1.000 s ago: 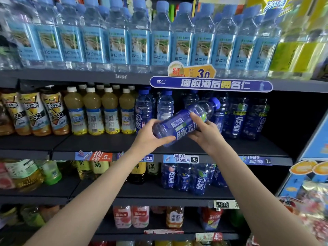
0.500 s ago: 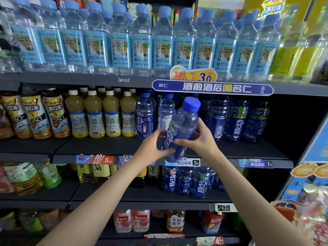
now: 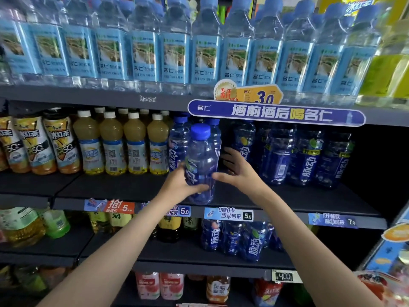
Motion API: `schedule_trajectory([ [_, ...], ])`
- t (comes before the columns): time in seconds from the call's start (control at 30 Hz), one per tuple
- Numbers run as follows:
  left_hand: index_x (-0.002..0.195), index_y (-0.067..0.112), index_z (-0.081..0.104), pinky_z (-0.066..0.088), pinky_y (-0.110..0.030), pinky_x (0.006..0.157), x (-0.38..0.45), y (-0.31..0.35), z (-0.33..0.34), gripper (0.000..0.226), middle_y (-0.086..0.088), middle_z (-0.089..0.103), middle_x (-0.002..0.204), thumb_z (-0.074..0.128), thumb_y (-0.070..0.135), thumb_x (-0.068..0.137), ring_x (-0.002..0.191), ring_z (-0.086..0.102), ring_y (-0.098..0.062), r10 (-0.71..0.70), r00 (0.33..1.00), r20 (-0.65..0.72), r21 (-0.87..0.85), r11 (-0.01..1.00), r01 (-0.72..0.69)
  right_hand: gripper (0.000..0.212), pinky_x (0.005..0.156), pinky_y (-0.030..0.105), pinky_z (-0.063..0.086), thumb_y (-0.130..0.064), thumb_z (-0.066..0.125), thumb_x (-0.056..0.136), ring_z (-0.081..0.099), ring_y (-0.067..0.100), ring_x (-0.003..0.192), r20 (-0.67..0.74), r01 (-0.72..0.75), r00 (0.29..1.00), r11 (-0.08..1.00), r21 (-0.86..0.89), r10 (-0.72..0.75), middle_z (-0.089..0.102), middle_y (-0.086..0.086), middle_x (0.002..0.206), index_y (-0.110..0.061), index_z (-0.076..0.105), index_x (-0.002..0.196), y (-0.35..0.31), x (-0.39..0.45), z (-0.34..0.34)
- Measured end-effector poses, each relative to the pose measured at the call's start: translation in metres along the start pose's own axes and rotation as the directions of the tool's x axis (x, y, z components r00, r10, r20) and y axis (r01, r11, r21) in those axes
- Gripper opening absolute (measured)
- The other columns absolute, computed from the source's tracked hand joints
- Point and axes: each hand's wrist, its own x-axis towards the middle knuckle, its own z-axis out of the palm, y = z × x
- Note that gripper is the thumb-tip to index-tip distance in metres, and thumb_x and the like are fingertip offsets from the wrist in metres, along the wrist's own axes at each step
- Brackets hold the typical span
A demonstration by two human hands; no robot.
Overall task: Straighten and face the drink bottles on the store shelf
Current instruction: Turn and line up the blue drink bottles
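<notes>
A blue bottle [image 3: 200, 165] with a blue cap stands upright at the front edge of the middle shelf [image 3: 132, 189], just ahead of the other blue bottles [image 3: 307, 156] in that row. The left hand [image 3: 177, 185] grips its lower body, fingers curled round it, while the right hand [image 3: 238, 171] touches its right side with the thumb, its fingers straight and spread. Yellow juice bottles [image 3: 135, 145] stand to the left.

The blue bottle [image 3: 200, 165] is clear glossy plastic with a smooth cap; the dark shelf [image 3: 124, 187] at nine o'clock looks matt.
</notes>
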Motion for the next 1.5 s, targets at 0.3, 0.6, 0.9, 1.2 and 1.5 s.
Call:
schedule_trajectory([
  [0.3, 0.118, 0.016, 0.050, 0.041, -0.024, 0.085, 0.041, -0.023, -0.001, 0.056, 0.003, 0.061, 0.114, 0.079, 0.031, 0.072, 0.108, 0.056, -0.018, -0.109, 0.989, -0.102, 0.124, 0.985, 0.121, 0.072, 0.095, 0.039, 0.043, -0.026, 0.081, 0.074, 0.050, 0.033, 0.119, -0.544, -0.299, 0.828, 0.929, -0.217, 0.139, 0.052, 0.018, 0.129, 0.001, 0.041, 0.128, 0.072, 0.081, -0.042],
  [0.6, 0.119, 0.004, 0.043, 0.039, -0.023, 0.076, 0.052, -0.024, 0.006, 0.062, -0.008, 0.058, 0.115, 0.075, 0.035, 0.076, 0.108, 0.055, -0.025, -0.083, 0.985, -0.152, 0.305, 0.944, 0.127, 0.079, 0.096, 0.043, 0.042, -0.027, 0.077, 0.077, 0.049, 0.037, 0.122, -0.651, -0.410, 0.722, 0.903, -0.128, 0.235, 0.052, 0.024, 0.131, 0.006, 0.034, 0.135, 0.092, 0.139, -0.042],
  [0.9, 0.125, 0.005, 0.043, 0.041, -0.030, 0.093, 0.051, -0.038, 0.012, 0.068, -0.011, 0.056, 0.125, 0.078, 0.032, 0.073, 0.115, 0.053, -0.026, -0.106, 0.976, -0.192, 0.180, 0.973, 0.141, 0.066, 0.086, 0.044, 0.045, -0.028, 0.079, 0.075, 0.053, 0.038, 0.112, -0.585, -0.299, 0.807, 0.910, -0.286, 0.082, 0.053, 0.021, 0.124, 0.004, 0.041, 0.119, 0.076, 0.079, -0.017],
  [1.2, 0.135, 0.003, 0.037, 0.031, -0.034, 0.104, -0.002, 0.004, 0.026, 0.059, -0.018, 0.036, 0.134, 0.065, 0.016, 0.085, 0.125, 0.034, -0.031, 0.249, 0.861, -0.444, 0.407, 0.912, -0.053, 0.078, 0.082, 0.025, 0.044, -0.024, 0.082, 0.072, 0.057, 0.019, 0.103, -0.389, -0.165, 0.918, 0.962, -0.219, 0.069, 0.059, -0.001, 0.112, -0.013, 0.036, 0.134, 0.031, 0.001, -0.017],
  [1.5, 0.112, 0.023, 0.059, 0.056, -0.030, 0.081, -0.048, 0.051, 0.020, 0.025, 0.004, 0.071, 0.097, 0.062, 0.024, 0.087, 0.090, 0.068, -0.012, -0.179, 0.916, 0.359, -0.471, 0.812, 0.343, 0.052, 0.084, 0.040, 0.055, -0.031, 0.075, 0.077, 0.066, 0.018, 0.103, -0.197, -0.062, 0.974, 0.971, 0.229, 0.109, 0.068, 0.000, 0.113, -0.024, 0.050, 0.122, -0.022, -0.047, -0.003],
])
